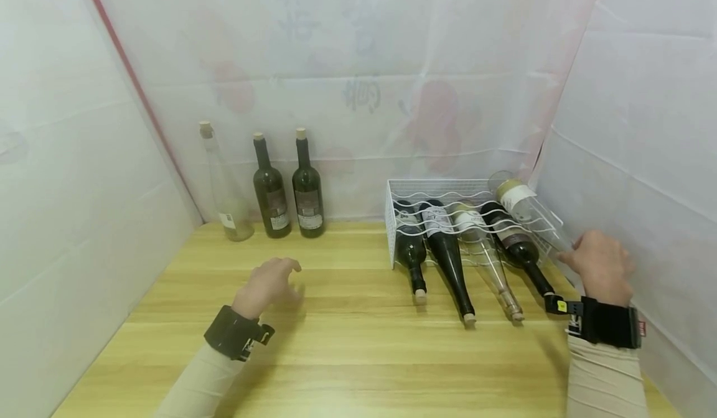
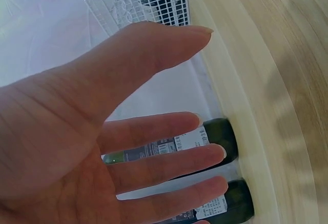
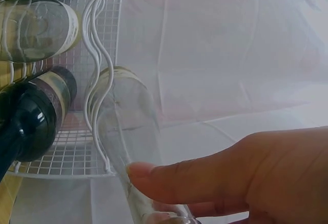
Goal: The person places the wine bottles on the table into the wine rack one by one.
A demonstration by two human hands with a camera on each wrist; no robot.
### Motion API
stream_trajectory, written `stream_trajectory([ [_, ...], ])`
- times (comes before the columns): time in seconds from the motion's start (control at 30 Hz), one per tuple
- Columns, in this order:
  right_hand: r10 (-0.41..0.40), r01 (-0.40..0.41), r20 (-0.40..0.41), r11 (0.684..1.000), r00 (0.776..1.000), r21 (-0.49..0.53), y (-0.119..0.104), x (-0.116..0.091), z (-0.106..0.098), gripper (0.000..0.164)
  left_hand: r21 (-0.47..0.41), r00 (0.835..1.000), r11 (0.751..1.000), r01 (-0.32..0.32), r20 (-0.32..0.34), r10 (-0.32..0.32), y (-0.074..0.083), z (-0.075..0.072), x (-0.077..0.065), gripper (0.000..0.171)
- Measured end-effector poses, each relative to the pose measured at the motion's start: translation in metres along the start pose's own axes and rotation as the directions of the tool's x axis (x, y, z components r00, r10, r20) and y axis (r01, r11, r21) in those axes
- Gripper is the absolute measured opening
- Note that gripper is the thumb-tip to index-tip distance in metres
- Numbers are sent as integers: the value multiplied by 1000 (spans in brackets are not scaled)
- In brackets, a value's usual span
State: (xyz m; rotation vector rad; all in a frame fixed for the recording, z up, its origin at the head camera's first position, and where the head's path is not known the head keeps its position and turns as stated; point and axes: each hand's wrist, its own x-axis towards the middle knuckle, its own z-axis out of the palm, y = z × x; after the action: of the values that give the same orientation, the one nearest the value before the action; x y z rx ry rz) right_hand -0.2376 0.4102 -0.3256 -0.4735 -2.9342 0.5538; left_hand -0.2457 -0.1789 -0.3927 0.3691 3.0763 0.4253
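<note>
My right hand [image 1: 604, 265] grips a clear glass bottle [image 1: 518, 199] by its neck, at the right end of a white wire wine rack [image 1: 389, 225]. The bottle lies tilted, its labelled base over the rack's back right corner. In the right wrist view, thumb and fingers close round the clear glass beside the wavy wires [image 3: 95, 39]. My left hand [image 1: 267, 286] hovers over the table with fingers spread and nothing in it. Beyond it two dark green bottles [image 1: 271, 200] stand upright with corks, visible behind the fingers in the left wrist view.
A clear corked bottle [image 1: 232, 209] stands left of the dark pair. Several bottles lie in the rack, necks toward the front, including a dark one [image 1: 448, 250] and a clear one [image 1: 487, 256]. White sheets [image 1: 661, 157] wall the wooden table [image 1: 358, 343] at back and sides.
</note>
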Motion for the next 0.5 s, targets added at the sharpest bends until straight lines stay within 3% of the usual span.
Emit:
stream_trajectory([
  [0.5, -1, 2, 37, 999, 999, -41, -1, -2, -2, 36, 1, 1000, 1000, -4, 5, 4, 0, 1, 1, 54],
])
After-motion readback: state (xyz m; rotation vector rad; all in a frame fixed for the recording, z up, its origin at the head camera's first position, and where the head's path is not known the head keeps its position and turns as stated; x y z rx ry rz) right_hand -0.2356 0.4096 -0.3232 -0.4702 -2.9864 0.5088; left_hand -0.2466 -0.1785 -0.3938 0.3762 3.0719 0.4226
